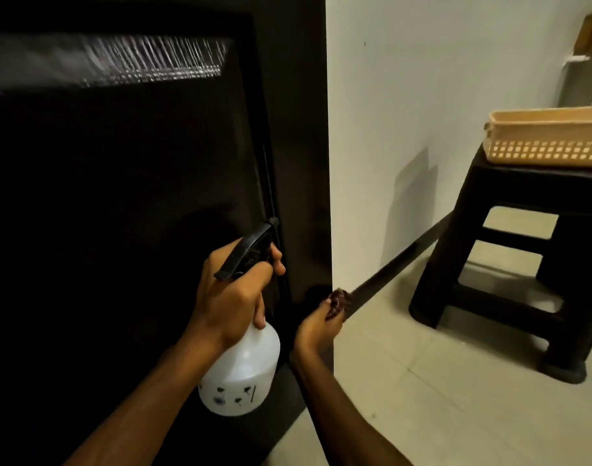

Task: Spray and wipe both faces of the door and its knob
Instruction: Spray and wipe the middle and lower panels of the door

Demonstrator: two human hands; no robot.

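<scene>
The dark door (pixel 119 196) fills the left of the head view, with wet spray streaks across its upper panel. My left hand (pixel 234 294) grips a white spray bottle (pixel 244 371) by its black trigger head, nozzle pointing at the door's right side. My right hand (pixel 318 327) is low by the door frame's bottom corner, closed around a dark brown cloth (pixel 340 302). The knob is out of sight.
A white wall (pixel 422 95) runs right of the door frame, with a dark skirting strip along the floor. A dark plastic stool (pixel 509 250) stands on the pale tiled floor at the right, carrying a beige perforated basket (pixel 550 142).
</scene>
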